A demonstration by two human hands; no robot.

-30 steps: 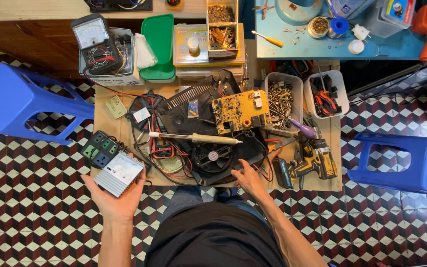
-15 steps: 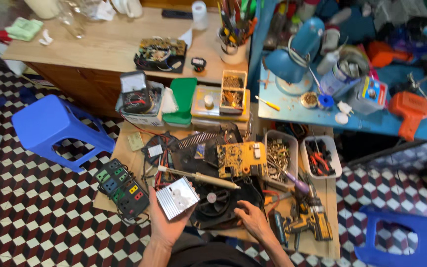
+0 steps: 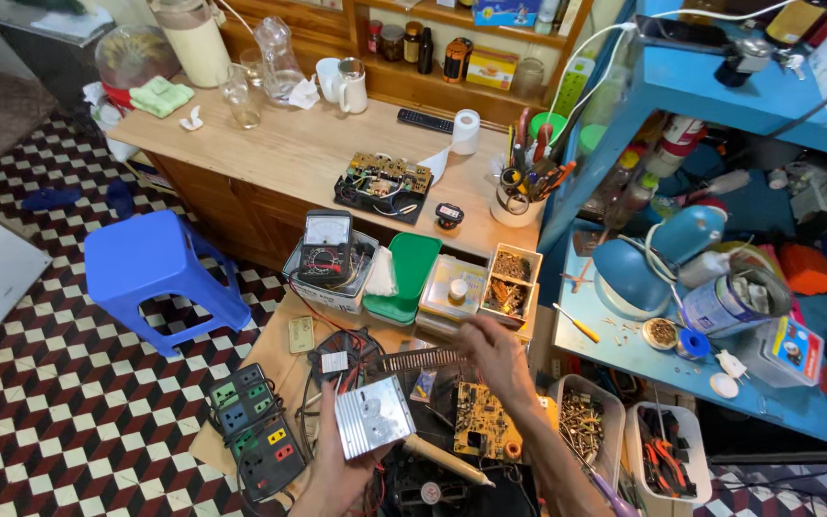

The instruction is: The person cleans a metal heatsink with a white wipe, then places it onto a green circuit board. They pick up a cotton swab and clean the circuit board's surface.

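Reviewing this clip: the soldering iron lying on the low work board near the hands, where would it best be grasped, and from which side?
Probably by the pale wooden handle of the soldering iron, coming from above. It lies flat across the dark fan, the handle's thick end beside the left hand that holds the silver metal box, the thin end pointing away rightward. The handle looks bare and uncovered; the raised right hand is free.

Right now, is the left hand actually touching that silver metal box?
Touching. The head view shows the left hand gripping the silver metal box from below, its fingers wrapped onto the lower edge. The right hand is raised, blurred, apart from it.
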